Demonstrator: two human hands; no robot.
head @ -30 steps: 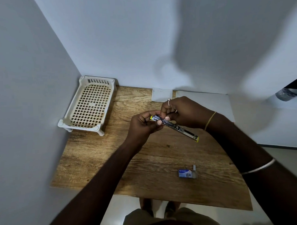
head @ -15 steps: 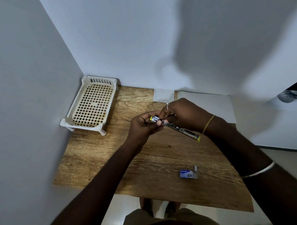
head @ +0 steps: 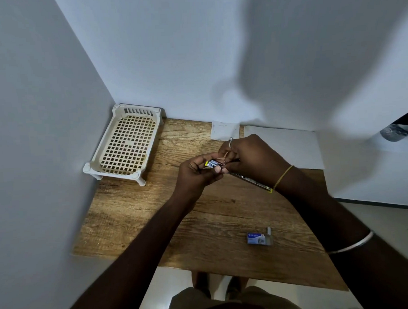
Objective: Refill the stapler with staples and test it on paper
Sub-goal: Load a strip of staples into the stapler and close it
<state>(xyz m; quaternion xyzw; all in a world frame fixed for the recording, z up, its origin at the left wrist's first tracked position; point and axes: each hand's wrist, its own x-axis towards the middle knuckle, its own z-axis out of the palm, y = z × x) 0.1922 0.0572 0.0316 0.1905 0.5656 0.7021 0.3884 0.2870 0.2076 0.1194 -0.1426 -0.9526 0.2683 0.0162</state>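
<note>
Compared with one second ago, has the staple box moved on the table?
No. The staple box lies in the same place near the front edge of the table, as far from the white tray as before.

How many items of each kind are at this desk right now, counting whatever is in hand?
stapler: 1
staple box: 1
white lattice tray: 1
white paper pieces: 2, the small square and the larger sheet
Total: 5
</note>
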